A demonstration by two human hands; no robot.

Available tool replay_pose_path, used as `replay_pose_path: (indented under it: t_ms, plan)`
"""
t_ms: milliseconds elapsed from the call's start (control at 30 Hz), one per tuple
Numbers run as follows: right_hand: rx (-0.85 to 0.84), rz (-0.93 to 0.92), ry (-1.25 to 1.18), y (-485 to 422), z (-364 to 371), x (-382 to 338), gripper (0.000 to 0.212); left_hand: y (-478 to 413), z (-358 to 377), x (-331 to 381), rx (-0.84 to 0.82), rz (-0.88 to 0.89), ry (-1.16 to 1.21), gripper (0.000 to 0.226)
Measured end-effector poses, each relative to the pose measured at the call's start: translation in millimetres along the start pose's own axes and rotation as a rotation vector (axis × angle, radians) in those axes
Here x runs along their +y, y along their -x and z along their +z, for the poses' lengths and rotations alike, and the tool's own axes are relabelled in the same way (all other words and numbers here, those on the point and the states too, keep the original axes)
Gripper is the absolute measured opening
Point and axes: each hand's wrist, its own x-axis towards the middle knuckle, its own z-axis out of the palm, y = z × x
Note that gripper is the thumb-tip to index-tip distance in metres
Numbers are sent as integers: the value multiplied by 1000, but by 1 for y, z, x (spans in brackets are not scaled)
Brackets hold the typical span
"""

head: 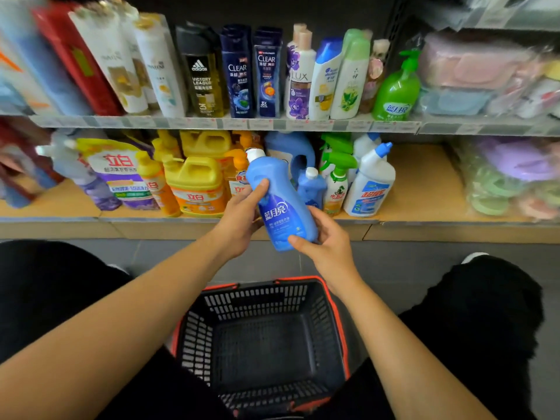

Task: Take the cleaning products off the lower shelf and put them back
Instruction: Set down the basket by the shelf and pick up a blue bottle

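Note:
A blue detergent bottle [277, 195] with a white cap is tilted in front of the lower shelf [424, 189], held by both hands. My left hand [241, 218] grips its upper left side, thumb across the front. My right hand [325, 241] holds its bottom end, fingers curled around the base. Behind it on the lower shelf stand a smaller blue bottle [312, 187], a large blue jug [292, 150], a green spray bottle [336, 183], a white toilet-cleaner bottle [371, 184], yellow jugs [195, 184] and a purple refill pouch [121, 174].
A black shopping basket with a red rim [263, 341] sits empty on the floor between my knees. The upper shelf [212, 122] carries shampoo and body-wash bottles. Bare shelf board lies right of the white bottle; bagged plastic goods [509, 177] fill the far right.

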Motion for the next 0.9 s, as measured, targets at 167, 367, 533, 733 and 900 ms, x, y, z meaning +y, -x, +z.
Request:
replay_pose_path:
  t_ms: [167, 367, 533, 733, 900]
  plan:
    - [-20, 90, -101, 5, 6, 11, 47, 29, -17, -20, 3, 79, 20, 47]
    - [-77, 227, -292, 13, 11, 9, 39, 60, -39, -35, -62, 133, 73, 76]
    - [-167, 224, -314, 17, 5, 6, 52, 66, -37, -37, 47, 211, -8, 74]
    - [-151, 46, 85, 18, 4, 17, 72, 63, -41, -45, 32, 96, -57, 44]
    - [-127, -128, 318, 9, -4, 8, 62, 63, -43, -36, -54, 52, -247, 45]
